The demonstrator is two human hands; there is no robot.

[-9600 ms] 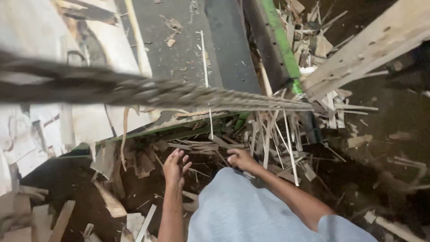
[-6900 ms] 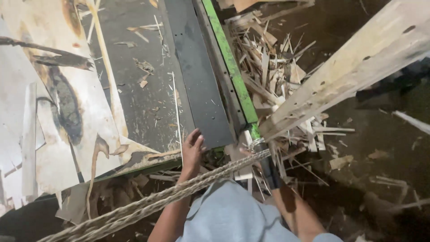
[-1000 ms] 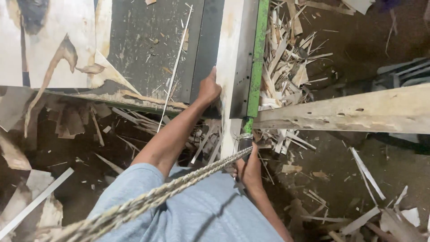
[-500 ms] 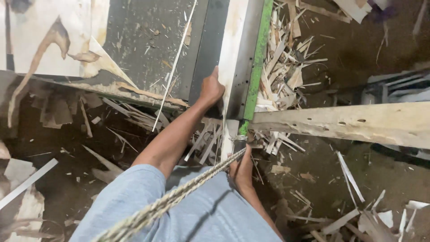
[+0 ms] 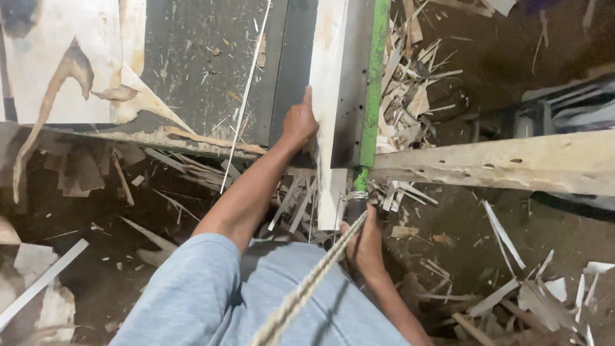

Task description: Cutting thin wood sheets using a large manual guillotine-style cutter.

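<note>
Left hand (image 5: pixel 298 123) slid up; fingers grasp the pale board (image 5: pixel 330 96); right hand (image 5: pixel 365 247) grips rope (image 5: pixel 320 275).

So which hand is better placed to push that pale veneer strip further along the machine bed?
Left, probably. The left hand already rests against the pale veneer strip on the dark bed. The right hand is lower, by the rope and green bar.

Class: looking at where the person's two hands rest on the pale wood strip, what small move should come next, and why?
Probably slide the pale wood strip forward along the green rail: the left hand presses its edge, the right hand sits near its overhanging end.
</note>
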